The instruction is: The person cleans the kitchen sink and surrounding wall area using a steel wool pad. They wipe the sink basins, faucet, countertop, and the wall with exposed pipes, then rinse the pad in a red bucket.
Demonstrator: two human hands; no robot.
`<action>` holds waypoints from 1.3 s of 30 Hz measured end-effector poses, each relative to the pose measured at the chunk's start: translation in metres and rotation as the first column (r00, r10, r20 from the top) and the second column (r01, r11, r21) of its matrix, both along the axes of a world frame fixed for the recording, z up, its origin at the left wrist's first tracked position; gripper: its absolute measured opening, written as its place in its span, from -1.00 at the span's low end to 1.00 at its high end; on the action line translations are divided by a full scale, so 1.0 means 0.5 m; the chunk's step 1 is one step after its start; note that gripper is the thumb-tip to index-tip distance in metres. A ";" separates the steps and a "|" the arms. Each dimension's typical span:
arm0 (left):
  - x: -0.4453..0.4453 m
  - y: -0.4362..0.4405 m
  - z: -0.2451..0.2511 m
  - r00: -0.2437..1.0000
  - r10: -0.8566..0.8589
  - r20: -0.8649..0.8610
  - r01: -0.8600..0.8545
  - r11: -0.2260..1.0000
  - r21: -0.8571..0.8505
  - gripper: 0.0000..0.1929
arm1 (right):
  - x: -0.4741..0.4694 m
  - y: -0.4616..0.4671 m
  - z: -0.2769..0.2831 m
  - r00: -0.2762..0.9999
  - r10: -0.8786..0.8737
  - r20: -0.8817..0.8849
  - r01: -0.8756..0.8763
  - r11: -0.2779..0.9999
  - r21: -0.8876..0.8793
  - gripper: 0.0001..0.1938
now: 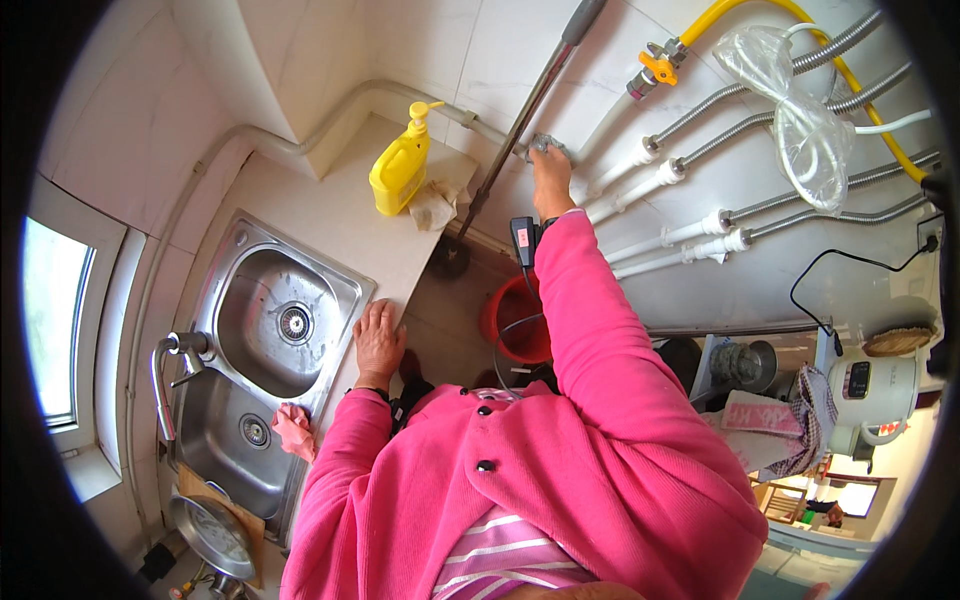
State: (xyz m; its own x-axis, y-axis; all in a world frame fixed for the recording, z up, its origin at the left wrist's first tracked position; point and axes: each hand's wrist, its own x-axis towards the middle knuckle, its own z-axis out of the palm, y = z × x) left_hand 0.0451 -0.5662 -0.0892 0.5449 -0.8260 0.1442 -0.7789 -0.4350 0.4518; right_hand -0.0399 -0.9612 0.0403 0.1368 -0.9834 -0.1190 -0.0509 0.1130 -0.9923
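My right hand (553,180) reaches out to the tiled wall and grips a grey scouring pad (550,142), probably steel wool, pressed at the pipe along the wall. Part of the pad is hidden under the fingers. My left hand (379,341) lies flat on the countertop (337,184) beside the stainless steel double sink (277,326), holding nothing. A yellow pump bottle (400,171) stands on the counter, with a crumpled beige cloth (437,205) at its base. Over the sink's front rim hangs a pink cloth (295,431).
A long metal pole (517,124) leans on the wall left of my right hand. Below my right arm is a red bucket (510,319) on the floor. White pipes (637,187) with corrugated metal hoses and a yellow gas hose (855,75) run rightward. A faucet (161,382) overhangs the sink.
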 end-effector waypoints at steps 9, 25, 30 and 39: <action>0.003 -0.004 0.011 0.999 -0.007 -0.039 0.009 0.998 0.057 -0.44 | 0.013 0.001 0.181 0.989 0.020 0.144 0.075 0.780 -0.622 -0.32; 0.008 0.001 0.022 0.997 -0.060 -0.052 0.059 0.998 -0.016 -0.39 | -0.023 0.073 0.037 0.973 0.231 -0.022 -0.229 0.935 -0.270 -0.47; -0.022 -0.066 0.131 0.945 -0.258 -0.199 0.216 0.954 -0.210 -0.35 | -0.178 0.260 -0.005 0.731 0.683 -0.015 -0.683 0.731 -0.009 -0.41; -0.201 -0.252 0.296 0.746 -0.580 -0.327 0.458 0.804 -0.380 -0.45 | -0.386 0.337 0.093 0.599 0.766 0.235 -0.800 0.583 0.141 -0.45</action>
